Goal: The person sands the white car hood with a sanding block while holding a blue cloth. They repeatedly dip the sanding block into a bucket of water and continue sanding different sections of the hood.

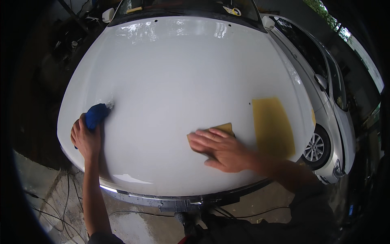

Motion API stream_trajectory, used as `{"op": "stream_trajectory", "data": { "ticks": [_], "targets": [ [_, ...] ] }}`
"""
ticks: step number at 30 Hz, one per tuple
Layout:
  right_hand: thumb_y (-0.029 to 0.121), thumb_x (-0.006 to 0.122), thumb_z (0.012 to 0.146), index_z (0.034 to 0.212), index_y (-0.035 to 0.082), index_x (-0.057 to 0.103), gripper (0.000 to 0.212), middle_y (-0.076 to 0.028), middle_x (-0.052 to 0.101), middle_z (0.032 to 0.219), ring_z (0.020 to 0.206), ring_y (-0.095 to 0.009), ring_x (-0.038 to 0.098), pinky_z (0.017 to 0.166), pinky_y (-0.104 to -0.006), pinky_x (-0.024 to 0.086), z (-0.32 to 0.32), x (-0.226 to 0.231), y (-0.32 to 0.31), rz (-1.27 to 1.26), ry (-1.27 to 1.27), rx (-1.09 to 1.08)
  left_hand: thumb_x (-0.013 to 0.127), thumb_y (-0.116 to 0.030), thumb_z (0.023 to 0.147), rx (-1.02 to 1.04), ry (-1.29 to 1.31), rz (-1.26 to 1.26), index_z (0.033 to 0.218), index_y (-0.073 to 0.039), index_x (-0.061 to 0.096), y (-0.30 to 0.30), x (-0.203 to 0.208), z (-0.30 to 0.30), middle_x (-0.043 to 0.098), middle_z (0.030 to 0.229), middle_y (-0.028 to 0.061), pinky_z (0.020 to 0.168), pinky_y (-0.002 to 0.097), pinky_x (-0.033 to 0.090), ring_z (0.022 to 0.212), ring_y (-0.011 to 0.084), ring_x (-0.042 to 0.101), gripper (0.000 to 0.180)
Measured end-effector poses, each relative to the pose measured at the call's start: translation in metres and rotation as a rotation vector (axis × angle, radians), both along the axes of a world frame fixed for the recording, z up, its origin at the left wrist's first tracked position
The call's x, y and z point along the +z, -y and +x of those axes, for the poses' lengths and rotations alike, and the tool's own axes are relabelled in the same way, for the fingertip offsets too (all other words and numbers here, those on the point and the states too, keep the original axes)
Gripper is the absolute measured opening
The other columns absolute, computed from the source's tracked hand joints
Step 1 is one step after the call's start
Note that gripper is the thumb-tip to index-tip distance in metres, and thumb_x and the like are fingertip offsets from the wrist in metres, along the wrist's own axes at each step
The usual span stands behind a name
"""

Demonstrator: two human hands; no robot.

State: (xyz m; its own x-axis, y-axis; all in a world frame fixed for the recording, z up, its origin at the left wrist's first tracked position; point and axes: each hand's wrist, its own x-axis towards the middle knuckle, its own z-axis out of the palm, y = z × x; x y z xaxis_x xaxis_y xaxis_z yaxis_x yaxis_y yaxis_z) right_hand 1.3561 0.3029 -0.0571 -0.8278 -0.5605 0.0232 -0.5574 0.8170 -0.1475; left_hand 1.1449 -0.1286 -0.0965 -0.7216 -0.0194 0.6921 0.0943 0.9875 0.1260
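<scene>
A white car hood point(170, 77) spreads out in front of me. My left hand point(86, 138), at the hood's left side, is closed around a bunched blue cloth point(96, 115). Wet-looking white specks show on the paint just beyond the cloth. Right of the middle, my right hand point(221, 150) presses a small yellow-brown piece of sandpaper point(226, 128) onto the hood, fingers laid over it; much of the piece is hidden beneath them. Farther right, a larger yellow-brown sheet point(273, 126), the same colour as the sandpaper, lies flat on the paint beside my right forearm.
The windshield point(187, 7) rises at the hood's far edge. A silver car point(331, 101) stands close on the right. Below the front bumper point(162, 202), black cables point(65, 203) run over the wet concrete floor point(130, 227). Dark clutter fills the far left.
</scene>
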Motion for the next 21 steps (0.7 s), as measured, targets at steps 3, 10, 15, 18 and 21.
{"op": "stream_trajectory", "data": {
  "ticks": [3, 10, 15, 18, 21],
  "targets": [
    [0.035, 0.048, 0.108, 0.151, 0.01, 0.051, 0.05, -0.009, 0.038, 0.168, 0.159, -0.027, 0.03, 0.129, -0.0478, 0.025, -0.113, 0.004, -0.068, -0.116, -0.088, -0.349, 0.079, -0.027, 0.085, -0.055, 0.025, 0.08, 0.142, -0.012, 0.06, -0.003, 0.003, -0.006, 0.066, 0.13, 0.0183, 0.107, 0.0533, 0.047, 0.122, 0.0408, 0.062, 0.061],
    [0.047, 0.046, 0.11, 0.163, 0.01, 0.038, 0.065, -0.008, 0.032, 0.173, 0.161, -0.027, 0.026, 0.131, -0.0454, 0.02, -0.106, -0.015, 0.026, -0.053, -0.095, -0.25, 0.078, -0.032, 0.086, -0.07, 0.126, 0.092, 0.144, -0.011, 0.06, 0.007, 0.004, -0.007, 0.069, 0.129, 0.017, 0.102, 0.0518, 0.051, 0.122, 0.0382, 0.064, 0.064],
    [0.045, 0.05, 0.109, 0.167, 0.013, 0.032, 0.069, -0.009, 0.022, 0.177, 0.164, -0.025, 0.019, 0.134, -0.0463, 0.015, 0.024, 0.01, 0.049, 0.08, 0.161, -0.147, 0.085, -0.016, 0.075, -0.153, 0.072, 0.106, 0.122, -0.007, 0.064, 0.005, 0.01, 0.0, 0.071, 0.112, 0.0167, 0.09, 0.0508, 0.056, 0.104, 0.039, 0.069, 0.052],
    [0.04, 0.043, 0.111, 0.165, 0.009, 0.036, 0.063, -0.009, 0.026, 0.176, 0.163, -0.025, 0.021, 0.132, -0.0455, 0.017, -0.066, 0.0, -0.019, -0.068, -0.096, -0.621, 0.085, -0.016, 0.077, -0.409, 0.068, 0.157, 0.118, -0.006, 0.064, -0.013, 0.019, 0.002, 0.072, 0.109, 0.02, 0.084, 0.0503, 0.059, 0.097, 0.0445, 0.071, 0.048],
    [0.047, 0.039, 0.112, 0.16, 0.003, 0.04, 0.066, -0.012, 0.034, 0.171, 0.161, -0.027, 0.024, 0.131, -0.0455, 0.017, -0.104, -0.006, 0.045, -0.067, -0.192, -0.733, 0.084, -0.015, 0.077, -0.66, 0.171, 0.219, 0.115, -0.007, 0.061, -0.078, 0.05, 0.008, 0.072, 0.107, 0.0203, 0.081, 0.0516, 0.058, 0.095, 0.0453, 0.071, 0.045]
  ]
}}
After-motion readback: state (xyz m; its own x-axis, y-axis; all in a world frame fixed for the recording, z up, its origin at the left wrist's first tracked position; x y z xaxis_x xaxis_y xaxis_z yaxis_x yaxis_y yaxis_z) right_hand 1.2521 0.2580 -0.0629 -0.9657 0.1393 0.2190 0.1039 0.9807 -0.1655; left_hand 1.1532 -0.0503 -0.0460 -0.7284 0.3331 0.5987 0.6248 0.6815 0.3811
